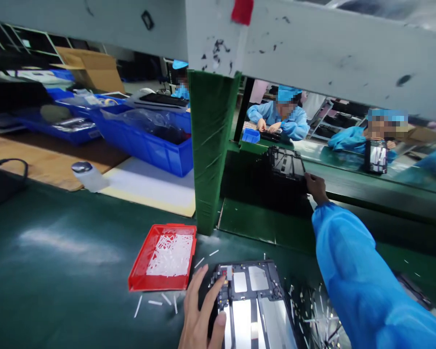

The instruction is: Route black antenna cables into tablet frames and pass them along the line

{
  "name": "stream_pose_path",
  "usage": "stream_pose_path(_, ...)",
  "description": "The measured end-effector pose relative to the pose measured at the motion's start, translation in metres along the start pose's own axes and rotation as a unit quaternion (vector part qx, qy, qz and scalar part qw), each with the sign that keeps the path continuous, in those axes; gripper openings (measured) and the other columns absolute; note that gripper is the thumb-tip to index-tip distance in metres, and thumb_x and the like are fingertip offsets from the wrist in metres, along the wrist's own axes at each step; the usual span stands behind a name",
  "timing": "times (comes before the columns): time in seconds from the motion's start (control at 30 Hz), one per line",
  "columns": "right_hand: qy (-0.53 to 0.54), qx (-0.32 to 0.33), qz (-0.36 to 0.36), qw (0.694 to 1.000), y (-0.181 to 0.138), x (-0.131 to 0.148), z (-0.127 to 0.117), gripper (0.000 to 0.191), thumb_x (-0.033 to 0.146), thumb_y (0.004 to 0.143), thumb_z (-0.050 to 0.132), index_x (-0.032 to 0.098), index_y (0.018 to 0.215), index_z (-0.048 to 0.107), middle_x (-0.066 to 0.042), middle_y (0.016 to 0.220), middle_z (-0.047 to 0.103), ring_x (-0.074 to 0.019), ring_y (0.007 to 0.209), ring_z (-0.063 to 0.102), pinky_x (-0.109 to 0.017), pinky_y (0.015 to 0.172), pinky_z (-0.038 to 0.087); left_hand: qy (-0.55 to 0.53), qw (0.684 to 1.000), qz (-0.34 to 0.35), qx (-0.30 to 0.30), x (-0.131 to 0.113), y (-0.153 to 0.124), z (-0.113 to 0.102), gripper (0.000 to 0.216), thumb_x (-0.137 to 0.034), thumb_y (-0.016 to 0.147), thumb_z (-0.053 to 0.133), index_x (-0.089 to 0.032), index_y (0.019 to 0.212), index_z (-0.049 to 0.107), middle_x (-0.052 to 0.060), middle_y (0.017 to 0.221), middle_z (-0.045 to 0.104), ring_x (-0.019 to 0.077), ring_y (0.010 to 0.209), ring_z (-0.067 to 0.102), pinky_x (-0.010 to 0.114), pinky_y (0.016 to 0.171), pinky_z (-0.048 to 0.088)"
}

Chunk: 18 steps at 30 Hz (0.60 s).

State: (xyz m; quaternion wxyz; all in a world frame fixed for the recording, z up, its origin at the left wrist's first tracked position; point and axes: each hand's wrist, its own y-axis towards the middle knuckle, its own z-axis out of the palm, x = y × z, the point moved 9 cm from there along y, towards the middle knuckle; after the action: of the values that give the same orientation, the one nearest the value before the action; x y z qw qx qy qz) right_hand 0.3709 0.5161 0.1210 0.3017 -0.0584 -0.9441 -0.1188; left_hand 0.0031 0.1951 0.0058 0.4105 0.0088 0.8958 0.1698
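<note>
In front of me lies a dark tablet-like device chassis (241, 286) with shiny silver panels; the frame's bottom edge cuts it off. My left hand (203, 310) rests on its left edge, fingers spread. My right hand (317, 188) is stretched far forward, its fingers bent around the right edge of a similar device chassis (286, 162). That chassis sits on top of a dark stack, whose lower part is in shadow. To the left of my left hand stands a red tray (140, 271) of small white strips (170, 254).
A green-wrapped post (214, 155) rises beyond the chassis under a grey beam (312, 43). Blue bins (148, 145) stand at the left. Loose strips (327, 315) lie beneath my right sleeve. Co-workers (279, 116) in blue sit across the green line, one holding a device (377, 156).
</note>
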Motion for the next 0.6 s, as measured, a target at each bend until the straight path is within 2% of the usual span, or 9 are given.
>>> stream_pose_path(0.17,-0.090,-0.049,0.064,0.993,-0.011,-0.001,-0.019,0.023,0.035,0.098,0.051,0.025,0.116,0.061,-0.008,0.127,0.057,-0.0171,0.105,0.059,-0.037,0.091,0.051,-0.020,1.000,-0.002,0.024,0.000,0.000,0.001,0.041,-0.039,0.099,0.033,-0.030,0.134,0.053,0.006,0.155,0.028,0.0312,0.141,0.034,0.055,0.110,0.037)
stream_pose_path(0.27,-0.147,-0.027,0.053,0.987,-0.045,0.006,-0.027,0.025,0.037,0.098,0.050,0.024,0.116,0.060,-0.008,0.126,0.058,-0.0170,0.104,0.059,-0.037,0.091,0.051,-0.023,0.998,0.014,0.049,-0.003,0.000,0.000,0.040,-0.033,0.099,0.036,-0.029,0.136,0.050,0.006,0.156,0.026,0.0294,0.142,0.031,0.053,0.112,0.035)
stream_pose_path(0.37,-0.197,0.083,0.024,0.977,-0.114,0.003,-0.014,0.032,0.044,0.097,0.050,0.017,0.108,0.063,-0.006,0.105,0.066,-0.0165,0.091,0.064,-0.036,0.084,0.052,-0.026,0.997,0.044,0.049,-0.010,0.000,-0.005,0.040,-0.029,0.097,0.040,-0.026,0.136,0.049,0.007,0.155,0.027,0.0282,0.142,0.031,0.049,0.115,0.031)
stream_pose_path(0.47,-0.242,0.214,0.014,0.946,-0.213,-0.010,0.008,0.038,0.051,0.096,0.047,0.020,0.090,0.068,-0.004,0.083,0.069,-0.0191,0.080,0.067,-0.031,0.073,0.049,-0.040,0.997,0.060,0.041,-0.018,0.001,-0.010,0.039,-0.028,0.097,0.043,-0.024,0.135,0.050,0.008,0.154,0.029,0.0281,0.142,0.032,0.047,0.117,0.026)
stream_pose_path(0.53,-0.279,0.268,0.034,0.922,-0.278,-0.024,0.021,0.036,0.046,0.096,0.047,0.019,0.088,0.069,-0.008,0.077,0.069,-0.0228,0.075,0.068,-0.032,0.066,0.048,-0.052,0.996,0.073,0.031,-0.025,-0.001,-0.013,0.038,-0.027,0.096,0.044,-0.023,0.133,0.053,0.008,0.153,0.030,0.0276,0.141,0.033,0.044,0.117,0.027)
stream_pose_path(0.6,-0.309,0.302,0.055,0.900,-0.330,-0.036,0.032,0.030,0.038,0.096,0.049,0.015,0.090,0.068,-0.010,0.078,0.069,-0.0243,0.076,0.068,-0.035,0.067,0.049,-0.061,0.994,0.084,0.018,-0.031,-0.003,-0.016,0.036,-0.025,0.095,0.045,-0.022,0.130,0.055,0.008,0.153,0.032,0.0269,0.140,0.034,0.042,0.116,0.028)
